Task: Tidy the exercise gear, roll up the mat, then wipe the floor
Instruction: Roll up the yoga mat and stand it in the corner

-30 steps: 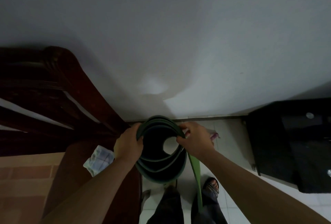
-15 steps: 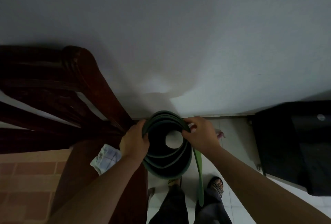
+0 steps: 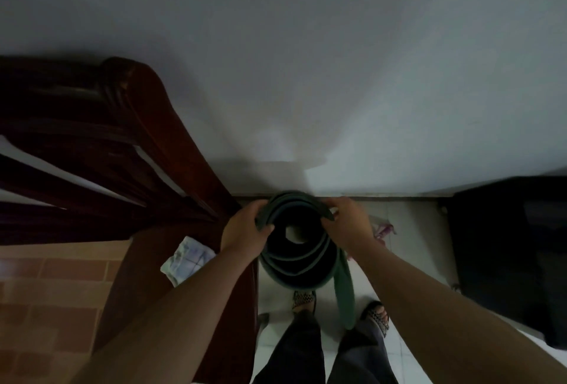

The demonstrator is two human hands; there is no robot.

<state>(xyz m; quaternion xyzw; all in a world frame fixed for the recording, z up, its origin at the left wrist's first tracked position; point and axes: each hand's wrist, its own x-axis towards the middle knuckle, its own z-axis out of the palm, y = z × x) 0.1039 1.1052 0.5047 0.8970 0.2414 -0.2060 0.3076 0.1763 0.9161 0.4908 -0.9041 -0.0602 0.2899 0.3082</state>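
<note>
both hands clasp the top rim of a dark green rolled foam mat (image 3: pixel 294 274), held upright on end over the pale tiled floor (image 3: pixel 411 221) near the grey wall (image 3: pixel 306 61). the left hand (image 3: pixel 244 228) wraps its fingers round the roll's left edge, thumb tucked inside; the right hand (image 3: pixel 348 222) curls round the right edge. the mat's loose outer flap (image 3: pixel 345 301) hangs down on the right. a checked cloth (image 3: pixel 187 258) rests on the dark red-brown wooden bench (image 3: pixel 153 138) at left; a black cabinet (image 3: pixel 506 245) stands at right.
</note>
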